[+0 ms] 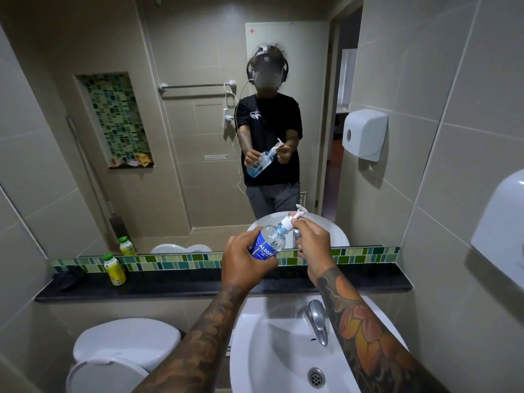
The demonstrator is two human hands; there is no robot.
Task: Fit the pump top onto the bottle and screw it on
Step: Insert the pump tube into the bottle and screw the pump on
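My left hand (pixel 246 258) grips a clear bottle (pixel 270 241) with a blue label, tilted with its neck pointing up and to the right, held in the air above the dark ledge. A white pump top (pixel 292 218) sits on the bottle's neck, its nozzle sticking out at the upper right. My right hand (pixel 311 241) has its fingertips pinched on the pump top's collar. The mirror behind shows the same hold from the front.
A white sink (pixel 263 361) with a metal tap (pixel 317 319) lies below my arms. A dark ledge (pixel 368 277) carries a small yellow bottle (pixel 114 269) with a green cap. A toilet (pixel 119 353) stands at lower left; a paper dispenser (pixel 364 134) hangs on the right wall.
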